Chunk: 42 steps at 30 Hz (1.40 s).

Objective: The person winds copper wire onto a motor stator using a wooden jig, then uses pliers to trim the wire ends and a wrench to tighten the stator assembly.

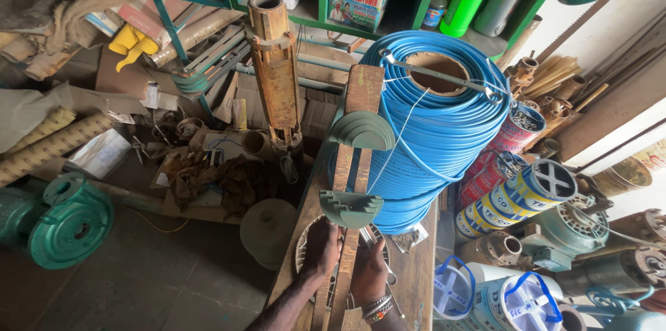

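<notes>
Both hands, left hand (320,248) and right hand (368,273), fingers clamped on upright wooden slat frame (352,164) carrying green stepped formers (361,130), blue wire coil (444,116) just beyond fingers; uneven grip risks frame tipping.

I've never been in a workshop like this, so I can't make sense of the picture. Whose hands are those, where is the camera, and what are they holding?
The camera sits on a person's head, looking down at their own bare hands. The left hand and right hand both grip a long wooden frame carrying two green stepped half-round forms. It rests on a wooden bench. Behind it stands a big coil of blue cable. A rusty pipe-like pump body stands to the left, with green pump housings on the floor.
</notes>
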Each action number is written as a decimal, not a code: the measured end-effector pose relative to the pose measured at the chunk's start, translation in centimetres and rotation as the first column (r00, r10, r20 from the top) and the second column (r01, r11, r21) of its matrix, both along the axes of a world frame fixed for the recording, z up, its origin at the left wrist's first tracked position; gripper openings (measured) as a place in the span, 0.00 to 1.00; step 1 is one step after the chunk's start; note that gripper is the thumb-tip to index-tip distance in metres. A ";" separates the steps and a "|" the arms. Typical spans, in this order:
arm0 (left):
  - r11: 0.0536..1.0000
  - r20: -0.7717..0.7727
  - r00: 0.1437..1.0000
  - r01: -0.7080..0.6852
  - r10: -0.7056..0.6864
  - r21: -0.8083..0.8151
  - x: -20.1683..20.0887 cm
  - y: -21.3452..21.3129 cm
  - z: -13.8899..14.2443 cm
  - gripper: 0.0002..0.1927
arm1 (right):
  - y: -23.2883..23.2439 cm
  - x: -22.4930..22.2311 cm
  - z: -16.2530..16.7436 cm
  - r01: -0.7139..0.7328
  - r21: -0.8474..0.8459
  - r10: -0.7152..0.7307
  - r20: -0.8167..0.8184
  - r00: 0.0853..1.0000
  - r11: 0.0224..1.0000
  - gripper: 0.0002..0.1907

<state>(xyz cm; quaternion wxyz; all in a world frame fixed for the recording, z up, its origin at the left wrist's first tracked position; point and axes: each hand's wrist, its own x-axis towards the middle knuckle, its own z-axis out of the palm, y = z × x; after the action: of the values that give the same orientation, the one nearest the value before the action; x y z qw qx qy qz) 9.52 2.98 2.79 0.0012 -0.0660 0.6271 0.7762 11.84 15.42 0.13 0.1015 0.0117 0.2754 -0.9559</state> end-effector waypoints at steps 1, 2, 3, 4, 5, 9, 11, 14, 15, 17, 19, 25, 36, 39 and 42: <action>1.000 -0.012 1.000 0.000 0.000 -0.017 0.0 0.1 0.0 0.31 | 0.2 -0.1 0.3 -0.008 -0.017 0.008 -0.014 1.000 1.000 0.39; 1.000 -0.020 1.000 0.002 -0.002 0.006 -0.1 0.1 0.0 0.31 | 0.2 -0.2 0.6 -0.017 -0.035 0.016 -0.028 0.999 0.999 0.39; 1.000 -0.028 1.000 0.002 -0.002 0.027 -0.2 0.1 -0.1 0.30 | 0.3 -0.3 0.8 0.022 -0.007 -0.022 -0.031 0.999 1.000 0.38; 0.999 -0.036 0.999 0.003 -0.001 0.049 -0.2 0.2 -0.2 0.30 | 0.4 -0.3 1.0 0.060 0.022 -0.060 -0.035 0.998 0.998 0.36; 1.000 -0.047 0.999 0.007 -0.007 0.001 -0.2 0.2 -0.4 0.31 | 0.5 -0.3 1.0 0.099 0.051 -0.097 -0.039 0.995 0.994 0.35; 0.997 -0.055 0.998 0.010 -0.014 -0.073 -0.4 0.4 -0.5 0.32 | 1.9 -1.2 0.4 0.032 -0.037 -0.033 -0.028 0.999 0.999 0.33; 0.998 -0.059 0.998 0.003 -0.006 -0.063 -0.3 0.6 -0.3 0.32 | 3.2 -2.4 -0.4 0.103 0.042 -0.104 0.030 0.994 0.994 0.32; 0.999 -0.082 0.997 0.002 -0.007 -0.053 0.2 0.7 0.3 0.33 | 7.1 -5.6 -0.5 0.269 0.912 -0.033 -0.272 0.962 0.309 0.22; 0.999 -0.084 0.996 0.014 -0.017 -0.041 0.4 0.8 0.5 0.33 | 8.6 -6.7 -0.2 0.331 0.940 0.058 -0.327 0.943 -0.081 0.19; 0.999 -0.073 0.997 0.031 -0.034 -0.039 0.8 0.9 0.7 0.33 | 10.6 -8.2 0.8 0.401 0.540 0.266 -0.312 0.912 -0.740 0.13; 0.997 -0.044 0.998 0.045 -0.047 -0.057 0.9 0.9 0.7 0.33 | 11.6 -9.0 2.0 0.755 0.625 0.346 -0.675 0.651 -0.199 0.13; 0.998 -0.038 0.999 0.026 -0.028 -0.063 0.2 0.3 -0.1 0.33 | 9.8 -5.9 4.3 0.555 0.771 0.126 -0.545 0.829 -0.314 0.16; 0.998 0.034 0.999 -0.039 0.040 -0.044 0.2 -1.1 0.5 0.33 | 3.2 -1.3 -1.3 0.234 0.924 -0.187 -0.183 0.965 0.302 0.24; 0.999 0.017 0.999 -0.040 0.040 -0.034 0.2 -0.7 0.6 0.32 | 1.4 -1.2 -2.8 0.193 0.047 -0.195 0.031 0.980 0.980 0.28; 0.998 -0.009 0.999 -0.035 0.036 0.052 0.2 -0.6 0.7 0.31 | 0.2 -0.5 -3.0 0.197 -0.020 -0.197 -0.061 0.978 0.980 0.28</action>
<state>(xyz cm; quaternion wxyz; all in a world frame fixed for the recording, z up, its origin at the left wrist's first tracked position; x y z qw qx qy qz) 9.73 2.41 3.54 -0.0138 -0.0733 0.6057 0.7922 11.34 15.63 -2.85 -0.0023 0.0080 0.2693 -0.9630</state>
